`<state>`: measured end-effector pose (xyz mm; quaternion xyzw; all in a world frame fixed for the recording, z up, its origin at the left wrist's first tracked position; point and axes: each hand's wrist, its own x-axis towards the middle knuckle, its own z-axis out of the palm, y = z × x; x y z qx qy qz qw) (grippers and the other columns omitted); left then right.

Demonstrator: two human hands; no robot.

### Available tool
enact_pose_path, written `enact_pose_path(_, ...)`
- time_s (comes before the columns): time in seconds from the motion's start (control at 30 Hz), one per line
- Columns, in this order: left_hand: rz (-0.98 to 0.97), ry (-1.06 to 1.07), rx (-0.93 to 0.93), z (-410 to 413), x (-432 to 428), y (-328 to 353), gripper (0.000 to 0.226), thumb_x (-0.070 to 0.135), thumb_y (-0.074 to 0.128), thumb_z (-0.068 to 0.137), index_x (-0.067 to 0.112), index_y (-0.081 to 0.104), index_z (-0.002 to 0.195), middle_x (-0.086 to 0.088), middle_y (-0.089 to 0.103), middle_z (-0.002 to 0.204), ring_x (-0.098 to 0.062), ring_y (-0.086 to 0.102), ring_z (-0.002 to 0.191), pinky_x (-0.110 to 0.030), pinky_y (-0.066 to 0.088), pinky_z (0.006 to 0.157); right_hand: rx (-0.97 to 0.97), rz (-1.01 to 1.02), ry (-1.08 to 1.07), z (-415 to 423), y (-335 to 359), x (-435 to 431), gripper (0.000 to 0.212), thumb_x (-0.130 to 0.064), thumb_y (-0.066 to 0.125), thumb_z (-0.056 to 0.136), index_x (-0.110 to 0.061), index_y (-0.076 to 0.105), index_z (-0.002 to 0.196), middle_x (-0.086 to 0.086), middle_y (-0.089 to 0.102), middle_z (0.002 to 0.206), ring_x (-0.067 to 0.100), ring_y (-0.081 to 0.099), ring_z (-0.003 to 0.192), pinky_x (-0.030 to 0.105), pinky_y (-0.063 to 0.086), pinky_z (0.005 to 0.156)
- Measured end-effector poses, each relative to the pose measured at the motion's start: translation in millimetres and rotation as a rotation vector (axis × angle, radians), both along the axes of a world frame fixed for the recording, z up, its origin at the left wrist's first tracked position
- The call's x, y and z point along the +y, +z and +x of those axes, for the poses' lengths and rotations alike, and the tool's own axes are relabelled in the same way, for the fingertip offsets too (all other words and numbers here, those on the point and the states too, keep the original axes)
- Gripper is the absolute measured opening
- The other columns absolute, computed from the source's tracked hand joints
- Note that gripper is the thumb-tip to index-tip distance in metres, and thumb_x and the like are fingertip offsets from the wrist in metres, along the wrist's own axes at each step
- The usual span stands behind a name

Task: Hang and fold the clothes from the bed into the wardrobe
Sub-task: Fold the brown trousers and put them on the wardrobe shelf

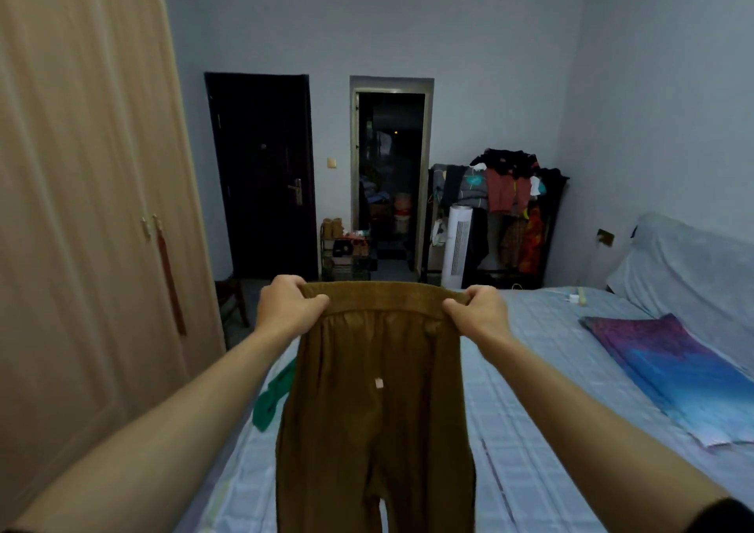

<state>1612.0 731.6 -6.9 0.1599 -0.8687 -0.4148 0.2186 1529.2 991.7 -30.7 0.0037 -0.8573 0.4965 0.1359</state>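
your left hand (285,308) and right hand (479,312) pinch the brown trousers (375,410) at the waistband corners; soft, light cloth hangs limp below your fingers.

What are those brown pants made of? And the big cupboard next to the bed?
The brown pants look like soft, matte fabric, maybe corduroy or fleece: they hang limp, with a gathered stretchy waistband. The cupboard looks like pale wood or wood-look board, smooth, with faint grain lines on its doors.
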Motion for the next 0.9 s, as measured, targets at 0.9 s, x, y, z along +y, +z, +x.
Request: enact_pose_path(0.9, 0.148, -0.357, 0.193, 56, 81, -51, 0.024, 0.028, 0.054, 0.1, 0.027, 0.076, 0.09, 0.009, 0.074, 0.083, -0.003, 0.068, 0.082, -0.024, 0.056, 0.075, 0.348, -0.1, 0.378, 81, -52, -41, 0.021, -0.011, 0.078, 0.079, -0.022, 0.067, 0.092, -0.011, 0.067, 0.08, -0.004, 0.064, 0.078, 0.008, 0.047, 0.061)
